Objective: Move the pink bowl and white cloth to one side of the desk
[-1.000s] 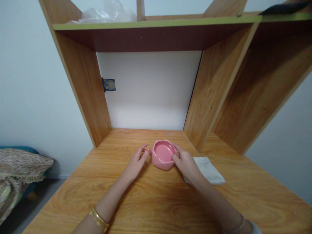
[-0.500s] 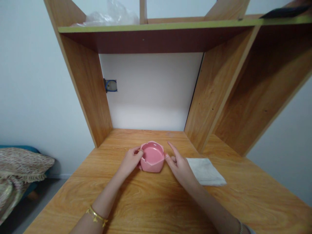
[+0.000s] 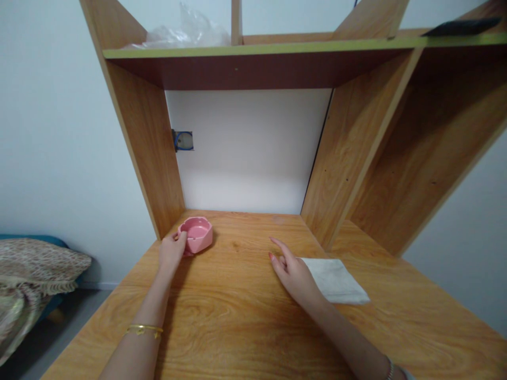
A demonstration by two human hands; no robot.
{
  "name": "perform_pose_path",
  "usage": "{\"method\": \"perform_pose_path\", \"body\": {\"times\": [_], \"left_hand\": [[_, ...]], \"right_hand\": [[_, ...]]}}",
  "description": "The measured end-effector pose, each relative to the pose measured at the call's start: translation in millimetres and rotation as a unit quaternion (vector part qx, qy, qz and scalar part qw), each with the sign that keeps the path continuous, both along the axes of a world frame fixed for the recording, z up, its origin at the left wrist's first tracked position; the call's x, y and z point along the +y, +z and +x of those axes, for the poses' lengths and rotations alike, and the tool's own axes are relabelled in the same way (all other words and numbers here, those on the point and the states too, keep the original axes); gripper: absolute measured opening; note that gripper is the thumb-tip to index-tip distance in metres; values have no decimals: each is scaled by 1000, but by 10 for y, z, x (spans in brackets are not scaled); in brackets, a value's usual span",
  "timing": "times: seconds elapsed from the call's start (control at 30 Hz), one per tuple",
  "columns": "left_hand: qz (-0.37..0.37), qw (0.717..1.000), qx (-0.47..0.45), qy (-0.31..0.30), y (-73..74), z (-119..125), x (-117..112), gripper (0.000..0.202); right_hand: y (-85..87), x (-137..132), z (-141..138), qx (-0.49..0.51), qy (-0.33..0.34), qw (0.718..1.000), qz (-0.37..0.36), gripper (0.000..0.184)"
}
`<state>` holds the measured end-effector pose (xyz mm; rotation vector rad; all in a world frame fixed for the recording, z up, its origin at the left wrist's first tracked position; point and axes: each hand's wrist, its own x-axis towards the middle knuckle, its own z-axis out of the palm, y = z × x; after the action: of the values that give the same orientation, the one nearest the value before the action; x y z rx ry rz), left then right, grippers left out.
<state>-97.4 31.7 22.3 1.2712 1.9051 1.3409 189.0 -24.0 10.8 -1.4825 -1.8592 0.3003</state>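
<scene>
Left hand (image 3: 171,252) is gripping the pink ashtray (image 3: 195,235) at its near-left rim, far left on the desk (image 3: 245,311). Right hand (image 3: 295,274) is resting open and empty, well right of it, touching the white cloth (image 3: 336,279).

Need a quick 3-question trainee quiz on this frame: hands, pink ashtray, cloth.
1. True or false: the right hand holds nothing.
2. Which holds the pink ashtray? A) left hand B) right hand C) both hands
3. Fill in: the white cloth lies on the desk to the ___ of the right hand.
Key: 1 true; 2 A; 3 right.
</scene>
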Motion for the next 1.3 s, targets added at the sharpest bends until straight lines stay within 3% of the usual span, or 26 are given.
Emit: {"method": "perform_pose_path", "body": {"times": [0.4,1.3], "left_hand": [[-31,998,39,48,-24,-114,30,29],[-52,998,29,23,-108,-67,109,26]], "right_hand": [[12,-14,-16,-14,7,1000,-5,45],[14,-20,-12,-30,7,1000,0,44]]}}
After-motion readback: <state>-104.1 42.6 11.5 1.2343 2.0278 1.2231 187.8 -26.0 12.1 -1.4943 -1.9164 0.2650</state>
